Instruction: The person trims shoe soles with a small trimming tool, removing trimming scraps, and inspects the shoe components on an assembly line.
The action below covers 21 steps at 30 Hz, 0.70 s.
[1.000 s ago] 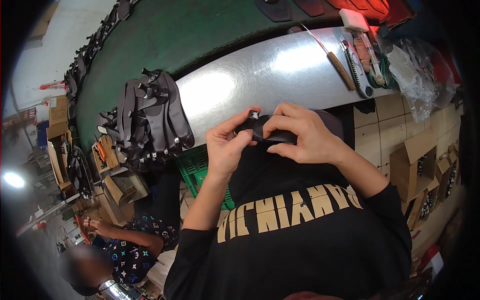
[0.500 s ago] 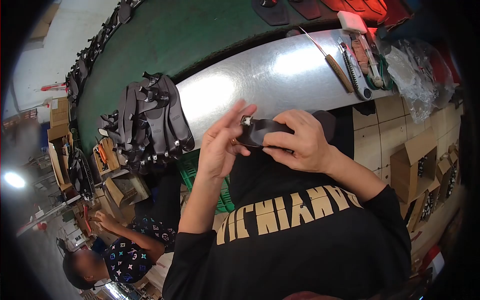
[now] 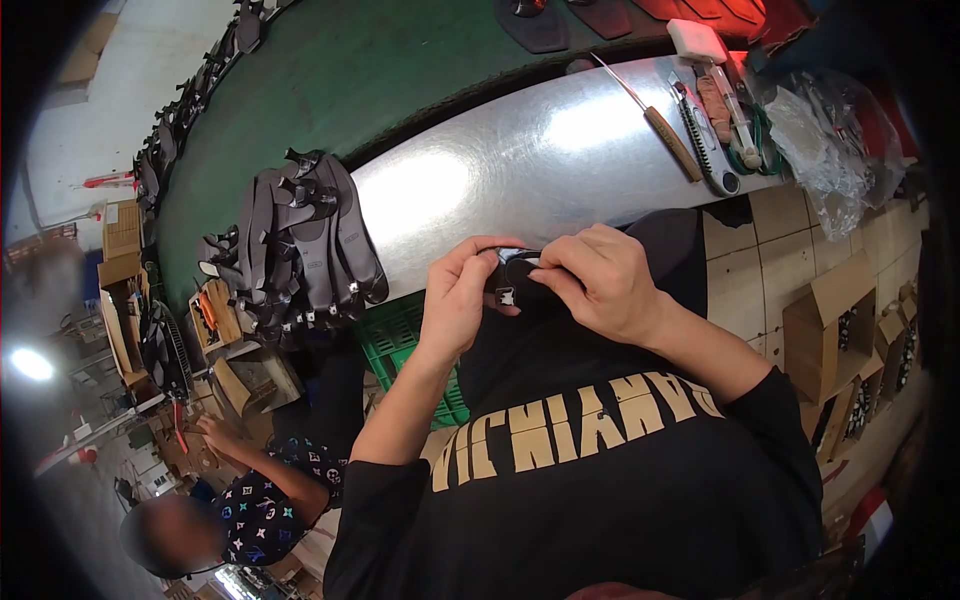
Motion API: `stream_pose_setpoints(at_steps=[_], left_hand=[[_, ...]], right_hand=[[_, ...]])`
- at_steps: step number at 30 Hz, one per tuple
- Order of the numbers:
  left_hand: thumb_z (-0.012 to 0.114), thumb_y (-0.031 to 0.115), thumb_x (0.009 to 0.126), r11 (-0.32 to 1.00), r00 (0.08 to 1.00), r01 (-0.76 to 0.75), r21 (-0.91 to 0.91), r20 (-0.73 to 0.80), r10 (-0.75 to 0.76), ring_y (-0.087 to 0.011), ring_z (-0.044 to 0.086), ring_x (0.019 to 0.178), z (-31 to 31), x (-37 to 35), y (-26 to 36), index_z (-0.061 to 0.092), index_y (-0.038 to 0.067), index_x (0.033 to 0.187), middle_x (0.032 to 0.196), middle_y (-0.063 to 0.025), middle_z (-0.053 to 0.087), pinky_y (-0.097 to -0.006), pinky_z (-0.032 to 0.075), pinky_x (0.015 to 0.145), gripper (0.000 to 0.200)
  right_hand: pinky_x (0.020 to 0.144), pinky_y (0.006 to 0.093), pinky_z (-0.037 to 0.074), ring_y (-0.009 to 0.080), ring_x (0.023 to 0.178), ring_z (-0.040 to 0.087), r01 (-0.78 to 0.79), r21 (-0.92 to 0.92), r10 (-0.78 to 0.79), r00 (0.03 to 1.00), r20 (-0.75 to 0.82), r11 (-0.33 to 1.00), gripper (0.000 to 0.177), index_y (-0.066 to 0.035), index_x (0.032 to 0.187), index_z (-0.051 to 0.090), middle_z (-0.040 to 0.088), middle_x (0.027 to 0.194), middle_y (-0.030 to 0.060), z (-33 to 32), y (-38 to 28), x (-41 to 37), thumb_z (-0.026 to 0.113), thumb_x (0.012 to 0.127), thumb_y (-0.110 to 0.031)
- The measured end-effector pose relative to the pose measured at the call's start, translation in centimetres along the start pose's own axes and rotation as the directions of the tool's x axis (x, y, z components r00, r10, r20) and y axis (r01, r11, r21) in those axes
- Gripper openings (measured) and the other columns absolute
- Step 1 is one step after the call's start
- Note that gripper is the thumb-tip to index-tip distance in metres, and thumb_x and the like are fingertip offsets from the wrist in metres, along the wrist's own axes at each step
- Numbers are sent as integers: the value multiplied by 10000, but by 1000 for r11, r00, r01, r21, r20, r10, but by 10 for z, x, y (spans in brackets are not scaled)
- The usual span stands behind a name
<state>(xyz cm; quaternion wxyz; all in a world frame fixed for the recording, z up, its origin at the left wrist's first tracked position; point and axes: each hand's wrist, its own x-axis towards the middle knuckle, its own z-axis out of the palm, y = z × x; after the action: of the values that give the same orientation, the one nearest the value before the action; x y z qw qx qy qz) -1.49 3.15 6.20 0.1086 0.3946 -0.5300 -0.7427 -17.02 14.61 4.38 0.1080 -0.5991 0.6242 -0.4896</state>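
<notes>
1. Dark-brown sandal with a smooth strap (image 3: 519, 273) is held just off the near edge of the long, silver-coloured metal worktop (image 3: 520, 170); a small, shiny, square ornament (image 3: 507, 297) is borne at its front.
2. The sandal's front is gripped by the bare left hand (image 3: 458, 300), whose thumb and fingers are drawn narrow around it.
3. Its edge is pinched between the thumb and forefinger of the bare right hand (image 3: 612, 285) (whether it is also touched by the curled fingers cannot be told).
4. Beside the worktop's left end, a heap of dark-brown sandals with shiny ornaments (image 3: 318, 240) is piled on the broad green tabletop (image 3: 300, 100).
5. Near the worktop's right end, a thin metal awl with a wooden handle (image 3: 672, 145) and a silver-and-black cutter (image 3: 706, 138) are laid side by side; a white block (image 3: 697, 41) is set at the far corner.
6. Past that end, a crumpled clear plastic bag (image 3: 825, 165) is seen.
7. Below the worktop's left part, a green plastic crate (image 3: 388, 350) is partly hidden.
</notes>
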Motion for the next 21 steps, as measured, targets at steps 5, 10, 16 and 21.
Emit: stream_pose_setpoints(at_steps=[5,10,16,21], left_hand=[[493,102,928,994,1000,1,106,-8,0,-69,598,691,4,-5,-2,634,-9,1063,859,-46,643,-233,551,539,224],[584,109,902,970,1000,23,241,15,-27,-37,564,690,-3,-5,-4,653,11,1030,785,2,625,-205,510,541,175],[589,74,880,954,996,-94,285,38,87,-30,517,652,-7,-10,1,662,-1,963,738,24,603,-185,411,570,134],[580,56,856,976,985,-173,130,44,169,-51,538,621,-15,-16,27,648,-14,954,715,-7,603,-194,413,510,139]], right_hand=[[575,367,452,273,610,603,-89,63,87,995,44,994,164,-60,801,558,599,670,82,1,1,-5,713,772,-100],[570,353,475,281,649,635,-204,171,195,978,70,964,162,-41,841,595,625,692,96,9,5,-11,718,789,-134],[578,285,456,130,647,621,-530,495,382,846,373,689,132,-11,819,666,638,678,65,1,6,1,694,831,-139],[644,234,435,61,679,532,-442,462,135,819,558,769,124,16,949,666,671,905,36,-17,18,32,649,862,-70]])
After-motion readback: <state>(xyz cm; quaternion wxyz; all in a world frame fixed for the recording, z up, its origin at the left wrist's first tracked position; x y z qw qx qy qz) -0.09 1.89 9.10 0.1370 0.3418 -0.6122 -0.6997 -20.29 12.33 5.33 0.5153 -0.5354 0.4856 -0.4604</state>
